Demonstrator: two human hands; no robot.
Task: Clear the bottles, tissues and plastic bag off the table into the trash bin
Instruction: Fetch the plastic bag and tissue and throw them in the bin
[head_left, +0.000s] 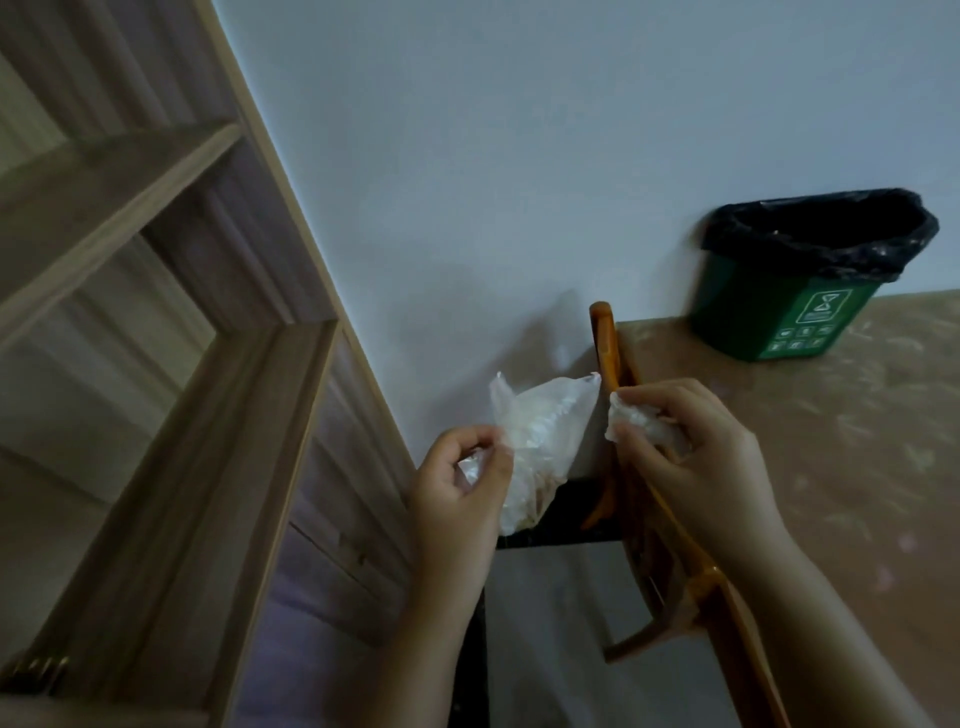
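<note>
Beside the beige table's orange wooden edge (605, 343), left hand (457, 488) pinches a translucent plastic bag (540, 441) hanging mouth-up; right hand (691, 447) clenches crumpled white tissue (639, 423), green black-lined trash bin (795, 291) beyond

From my remote feed, the plastic bag (540, 441) pinched in the left hand (457, 488) looked thin, translucent and crinkled, with a faint sheen. The tissue (636, 423) balled in the right hand (691, 441) appeared soft, white, matt paper. The trash bin (779, 306) was smooth green plastic, lined with a glossy, wrinkled black film (821, 234). The tabletop (831, 467) showed a beige, mottled, stone-like finish with a low shine. I saw the chair frame (605, 343) in orange lacquered wood, the shelving (156, 312) in pale matt wood-grain, the wall (519, 156) painted flat.
</note>
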